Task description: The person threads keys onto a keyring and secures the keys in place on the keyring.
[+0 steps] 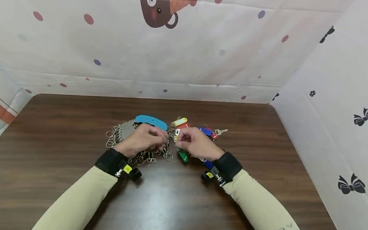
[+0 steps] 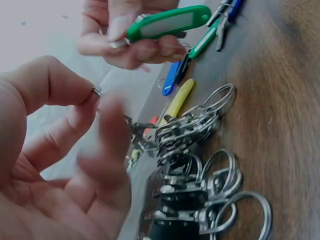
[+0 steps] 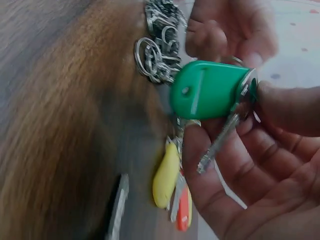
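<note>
The right hand [image 1: 198, 143] pinches a green key tag [image 3: 210, 90] with a key [image 3: 218, 144], above the counter [image 1: 162, 208]; the left hand [image 1: 145, 140] pinches a small metal piece [image 2: 96, 91]. A slipping thumb could let the tag twist or drop, and the nearby clustered metal rings [image 2: 189, 132] might snag the key.
</note>
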Action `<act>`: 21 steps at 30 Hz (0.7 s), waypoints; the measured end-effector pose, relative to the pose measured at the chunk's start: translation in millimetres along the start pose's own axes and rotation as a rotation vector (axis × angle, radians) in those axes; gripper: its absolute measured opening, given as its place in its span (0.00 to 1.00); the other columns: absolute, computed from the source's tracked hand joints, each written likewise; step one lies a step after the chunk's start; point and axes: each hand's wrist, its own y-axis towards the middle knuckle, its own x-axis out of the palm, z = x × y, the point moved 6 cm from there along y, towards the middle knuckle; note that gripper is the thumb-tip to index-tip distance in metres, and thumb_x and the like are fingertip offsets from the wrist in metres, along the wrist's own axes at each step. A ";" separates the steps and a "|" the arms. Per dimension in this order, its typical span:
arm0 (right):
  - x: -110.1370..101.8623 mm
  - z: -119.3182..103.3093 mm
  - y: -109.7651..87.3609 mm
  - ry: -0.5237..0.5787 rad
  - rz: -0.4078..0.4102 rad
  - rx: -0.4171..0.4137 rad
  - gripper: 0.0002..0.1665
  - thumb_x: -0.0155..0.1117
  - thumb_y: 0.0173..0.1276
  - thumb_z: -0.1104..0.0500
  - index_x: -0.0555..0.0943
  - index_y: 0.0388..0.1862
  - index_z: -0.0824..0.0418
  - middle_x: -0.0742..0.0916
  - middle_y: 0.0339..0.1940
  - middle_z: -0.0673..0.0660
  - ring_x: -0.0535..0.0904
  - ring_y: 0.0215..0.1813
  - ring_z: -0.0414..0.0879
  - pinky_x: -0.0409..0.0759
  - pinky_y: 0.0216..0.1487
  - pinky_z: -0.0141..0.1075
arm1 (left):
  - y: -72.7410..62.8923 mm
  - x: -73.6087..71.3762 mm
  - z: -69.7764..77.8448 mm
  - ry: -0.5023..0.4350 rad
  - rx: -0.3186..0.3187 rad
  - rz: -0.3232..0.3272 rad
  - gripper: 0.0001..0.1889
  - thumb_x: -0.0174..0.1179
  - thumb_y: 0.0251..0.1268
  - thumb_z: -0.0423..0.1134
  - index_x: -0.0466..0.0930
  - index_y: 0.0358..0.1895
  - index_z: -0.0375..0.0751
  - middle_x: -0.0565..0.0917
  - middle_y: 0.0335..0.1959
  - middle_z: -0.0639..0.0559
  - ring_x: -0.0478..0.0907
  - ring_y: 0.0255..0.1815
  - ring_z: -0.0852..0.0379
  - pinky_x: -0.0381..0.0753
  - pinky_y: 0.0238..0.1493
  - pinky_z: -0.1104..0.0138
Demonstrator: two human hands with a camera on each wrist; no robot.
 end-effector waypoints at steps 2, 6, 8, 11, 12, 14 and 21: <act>3.0 -0.2 3.5 -0.024 -0.001 0.006 0.05 0.62 0.75 0.67 0.82 0.37 0.63 0.81 0.29 0.51 0.76 0.33 0.43 0.76 0.38 0.33 | -0.1 0.4 -2.8 -0.045 -0.001 -0.015 0.13 0.60 0.70 0.31 0.87 0.48 0.23 0.87 0.56 0.34 0.88 0.36 0.61 0.84 0.33 0.73; 5.8 -1.6 8.2 -0.041 0.010 0.014 0.06 0.62 0.76 0.66 0.83 0.36 0.62 0.80 0.28 0.51 0.76 0.32 0.44 0.75 0.38 0.34 | -1.3 4.1 -5.7 -0.170 0.002 -0.073 0.15 0.60 0.73 0.30 0.83 0.55 0.20 0.89 0.52 0.34 0.91 0.39 0.58 0.90 0.41 0.70; 8.0 -3.2 10.8 -0.043 0.005 0.013 0.07 0.62 0.77 0.65 0.83 0.36 0.62 0.80 0.28 0.51 0.76 0.32 0.44 0.75 0.37 0.34 | -2.9 4.4 -6.7 -0.223 0.002 -0.091 0.16 0.59 0.73 0.28 0.81 0.56 0.18 0.89 0.50 0.37 0.91 0.40 0.57 0.90 0.44 0.68; 11.4 -4.8 12.8 -0.051 -0.004 0.013 0.06 0.63 0.77 0.64 0.83 0.36 0.61 0.81 0.28 0.51 0.76 0.32 0.43 0.75 0.35 0.33 | -4.5 4.4 -7.8 -0.284 -0.003 -0.109 0.16 0.59 0.72 0.26 0.79 0.57 0.15 0.90 0.46 0.43 0.91 0.41 0.55 0.90 0.46 0.66; 12.3 -4.8 13.1 -0.051 -0.003 0.016 0.07 0.63 0.77 0.64 0.83 0.36 0.60 0.81 0.28 0.51 0.76 0.32 0.43 0.75 0.35 0.33 | -4.7 4.7 -7.9 -0.299 -0.004 -0.117 0.16 0.59 0.72 0.25 0.79 0.57 0.15 0.90 0.45 0.44 0.91 0.41 0.55 0.90 0.47 0.65; 13.4 -4.6 13.2 -0.054 0.005 0.021 0.07 0.63 0.77 0.64 0.83 0.36 0.60 0.81 0.28 0.51 0.76 0.31 0.43 0.75 0.35 0.34 | -4.4 5.2 -8.1 -0.317 -0.006 -0.130 0.17 0.59 0.72 0.25 0.78 0.58 0.14 0.91 0.43 0.45 0.91 0.41 0.55 0.90 0.48 0.65; 16.4 -3.6 12.9 -0.082 0.018 0.028 0.06 0.63 0.76 0.64 0.83 0.36 0.60 0.83 0.29 0.52 0.77 0.31 0.43 0.75 0.35 0.33 | -0.7 6.0 -9.5 -0.327 -0.021 -0.093 0.14 0.59 0.69 0.23 0.81 0.53 0.15 0.91 0.39 0.45 0.91 0.38 0.55 0.91 0.46 0.64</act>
